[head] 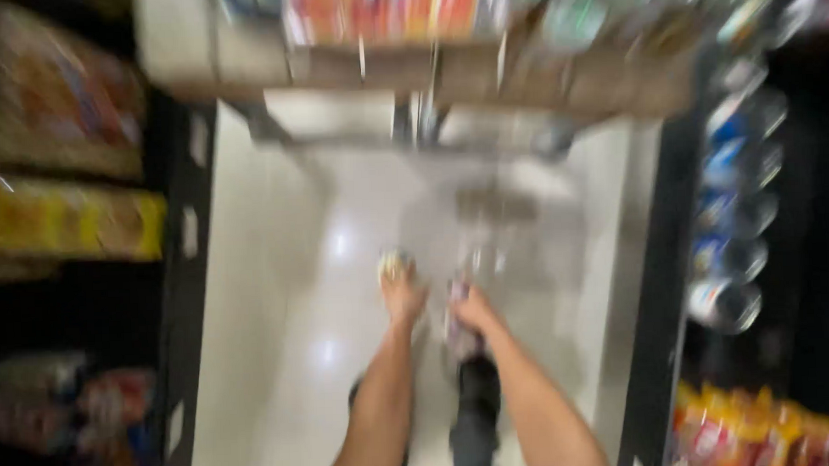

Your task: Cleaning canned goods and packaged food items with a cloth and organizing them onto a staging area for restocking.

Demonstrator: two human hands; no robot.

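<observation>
The picture is heavily blurred by motion. My left hand [401, 296] is stretched forward over the pale floor, fingers closed on a small round yellowish item [394, 263]. Beside it, my right hand [477, 311] grips a slim packet or bottle [457, 325] with purple and white on it. What either item is cannot be made out. Below the arms I see my dark trouser leg [476, 415].
A store aisle with a shiny pale floor [288, 292]. A trolley with cardboard boxes [409, 68] stands ahead. Shelves of yellow packs [65, 218] on the left, round tins [731, 231] and orange bags [761, 432] on the right.
</observation>
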